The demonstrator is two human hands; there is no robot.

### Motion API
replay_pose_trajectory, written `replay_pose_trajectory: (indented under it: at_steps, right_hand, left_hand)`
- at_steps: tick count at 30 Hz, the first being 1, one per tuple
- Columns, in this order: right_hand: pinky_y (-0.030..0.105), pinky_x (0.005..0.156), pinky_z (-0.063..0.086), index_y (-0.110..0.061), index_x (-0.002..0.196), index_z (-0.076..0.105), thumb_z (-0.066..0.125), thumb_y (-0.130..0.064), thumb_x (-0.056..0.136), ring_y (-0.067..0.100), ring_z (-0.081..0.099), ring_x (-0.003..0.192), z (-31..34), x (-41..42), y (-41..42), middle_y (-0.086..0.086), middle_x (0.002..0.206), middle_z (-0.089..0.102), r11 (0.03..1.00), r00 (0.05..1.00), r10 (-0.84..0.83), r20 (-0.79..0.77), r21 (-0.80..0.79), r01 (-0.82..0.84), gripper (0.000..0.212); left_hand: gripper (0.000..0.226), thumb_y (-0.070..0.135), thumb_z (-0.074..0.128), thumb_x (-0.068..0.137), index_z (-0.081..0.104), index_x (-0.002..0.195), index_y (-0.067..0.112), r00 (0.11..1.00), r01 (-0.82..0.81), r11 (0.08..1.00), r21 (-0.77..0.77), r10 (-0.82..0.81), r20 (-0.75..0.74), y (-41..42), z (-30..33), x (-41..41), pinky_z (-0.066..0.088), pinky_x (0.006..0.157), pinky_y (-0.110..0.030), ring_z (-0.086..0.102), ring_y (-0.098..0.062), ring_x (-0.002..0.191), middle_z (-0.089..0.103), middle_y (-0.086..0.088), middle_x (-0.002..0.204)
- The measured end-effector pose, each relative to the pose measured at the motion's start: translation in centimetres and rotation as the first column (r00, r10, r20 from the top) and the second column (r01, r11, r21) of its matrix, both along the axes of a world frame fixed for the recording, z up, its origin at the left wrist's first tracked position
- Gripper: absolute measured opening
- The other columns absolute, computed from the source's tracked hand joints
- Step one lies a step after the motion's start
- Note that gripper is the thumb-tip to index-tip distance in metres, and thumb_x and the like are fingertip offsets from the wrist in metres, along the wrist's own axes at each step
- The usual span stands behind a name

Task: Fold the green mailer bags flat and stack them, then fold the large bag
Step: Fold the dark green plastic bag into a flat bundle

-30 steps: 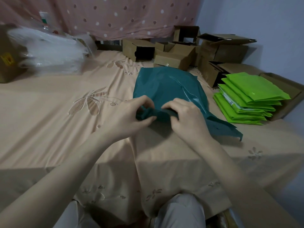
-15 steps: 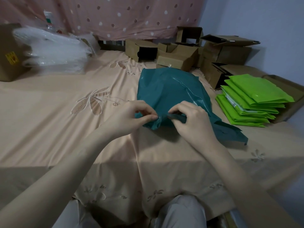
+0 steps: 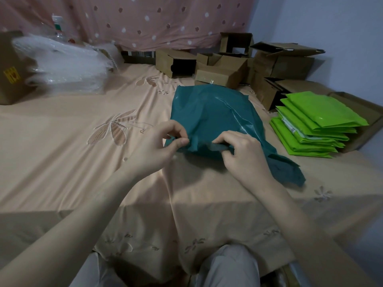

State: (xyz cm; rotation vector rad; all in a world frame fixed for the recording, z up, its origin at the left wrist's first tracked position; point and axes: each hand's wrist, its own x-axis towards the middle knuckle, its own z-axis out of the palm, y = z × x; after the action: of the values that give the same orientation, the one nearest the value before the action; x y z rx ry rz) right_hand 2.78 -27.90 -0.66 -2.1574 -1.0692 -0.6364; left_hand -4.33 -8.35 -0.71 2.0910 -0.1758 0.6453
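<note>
A large dark teal bag [image 3: 215, 117] lies on the peach bedsheet in the middle of the view, its near edge lifted. My left hand [image 3: 157, 148] pinches that near edge between thumb and fingers at the bag's left corner. A short gap to the right, my right hand [image 3: 240, 150] pinches the same edge, where the bag's grey inner side shows. To the right sits a stack of several bright green mailer bags [image 3: 315, 123], folded flat, clear of both hands.
Several brown cardboard boxes [image 3: 223, 67] crowd the far right corner behind the bags. A pile of clear plastic wrap [image 3: 66, 69] and another box [image 3: 12, 69] sit far left. A dotted pink curtain hangs behind. My knees are below the bed edge [image 3: 207, 241].
My hands have moved apart along the teal bag's near edge, spreading it and lifting it slightly. The view has shifted a little.
</note>
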Motion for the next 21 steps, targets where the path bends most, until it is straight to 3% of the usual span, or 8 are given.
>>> replay_pose_trajectory:
  at_steps: [4, 8, 12, 15, 17, 19, 21]
  right_hand:
    - [0.040, 0.064, 0.049, -0.010, 0.075, 0.061, 0.068, -0.014, 0.083, 0.018, 0.058, 0.068, 0.0, 0.1, -0.4, -0.005, 0.072, 0.063, 1.000, 1.000, -0.005, -0.024, 0.014, 0.006, 0.011]
    - [0.039, 0.062, 0.048, -0.011, 0.073, 0.060, 0.068, -0.015, 0.083, 0.016, 0.055, 0.066, 0.3, 0.8, -0.8, -0.007, 0.069, 0.060, 0.999, 0.998, -0.042, -0.036, 0.030, 0.043, 0.013]
    - [0.030, 0.060, 0.042, -0.012, 0.073, 0.060, 0.069, -0.017, 0.082, 0.012, 0.051, 0.062, 0.5, 1.2, -1.2, -0.013, 0.065, 0.053, 0.999, 0.999, -0.038, -0.031, -0.005, 0.038, 0.013]
    - [0.019, 0.060, 0.036, -0.013, 0.076, 0.062, 0.068, -0.018, 0.084, 0.006, 0.047, 0.059, 0.5, 1.1, -1.1, -0.016, 0.063, 0.051, 0.999, 0.998, -0.030, -0.050, 0.008, 0.031, 0.012]
    - [0.024, 0.061, 0.040, -0.013, 0.079, 0.064, 0.066, -0.019, 0.085, 0.009, 0.052, 0.063, 0.5, 1.1, -0.9, -0.010, 0.068, 0.059, 1.000, 0.998, -0.010, -0.056, 0.017, 0.011, 0.008]
    - [0.025, 0.068, 0.046, -0.015, 0.089, 0.068, 0.065, -0.017, 0.084, 0.011, 0.060, 0.074, 0.4, 1.0, -0.7, -0.007, 0.081, 0.068, 1.000, 0.999, 0.013, -0.039, 0.026, -0.012, 0.006]
    - [0.025, 0.077, 0.049, -0.019, 0.105, 0.069, 0.065, -0.015, 0.085, 0.009, 0.061, 0.085, 0.6, 0.9, -0.8, -0.008, 0.094, 0.068, 1.000, 0.999, 0.020, -0.034, 0.013, -0.019, 0.021]
  left_hand:
    - [0.007, 0.019, 0.055, 0.083, 0.055, 0.079, 0.025, 1.000, 0.015, 0.997, -0.076, -0.016, -0.016, 0.5, -0.5, 0.1, 0.047, 0.078, -0.021, 0.059, -0.004, 0.078, 0.061, 0.016, 0.077]
    - [0.008, 0.018, 0.052, 0.086, 0.051, 0.081, 0.023, 0.999, 0.020, 0.976, -0.219, -0.010, 0.049, 0.4, -0.9, 0.0, 0.042, 0.072, -0.017, 0.053, -0.003, 0.073, 0.054, 0.014, 0.075]
    - [0.003, 0.021, 0.052, 0.087, 0.051, 0.088, 0.019, 0.999, 0.038, 0.962, -0.270, -0.029, 0.040, 0.4, -0.7, -0.1, 0.039, 0.067, -0.012, 0.051, 0.001, 0.068, 0.055, 0.018, 0.071]
    - [0.036, 0.026, 0.066, 0.084, 0.046, 0.113, 0.022, 0.994, 0.088, 0.925, -0.369, -0.107, -0.029, 0.0, -0.4, -0.3, 0.047, 0.074, -0.015, 0.063, -0.007, 0.082, 0.067, 0.007, 0.086]
    - [0.058, 0.019, 0.074, 0.076, 0.042, 0.124, 0.026, 0.994, 0.044, 0.950, -0.310, -0.073, -0.083, -0.3, -0.2, -0.2, 0.048, 0.077, -0.015, 0.065, -0.005, 0.085, 0.071, 0.007, 0.091]
    - [0.047, 0.014, 0.076, 0.074, 0.055, 0.114, 0.026, 0.995, -0.029, 0.966, -0.258, 0.004, -0.098, -0.5, 0.1, 0.3, 0.050, 0.076, -0.017, 0.065, -0.001, 0.078, 0.071, 0.012, 0.087]
    - [0.022, 0.010, 0.074, 0.077, 0.069, 0.091, 0.026, 0.995, -0.065, 0.959, -0.275, 0.042, -0.090, -0.5, 0.4, 0.8, 0.054, 0.076, -0.028, 0.066, -0.005, 0.077, 0.072, 0.012, 0.081]
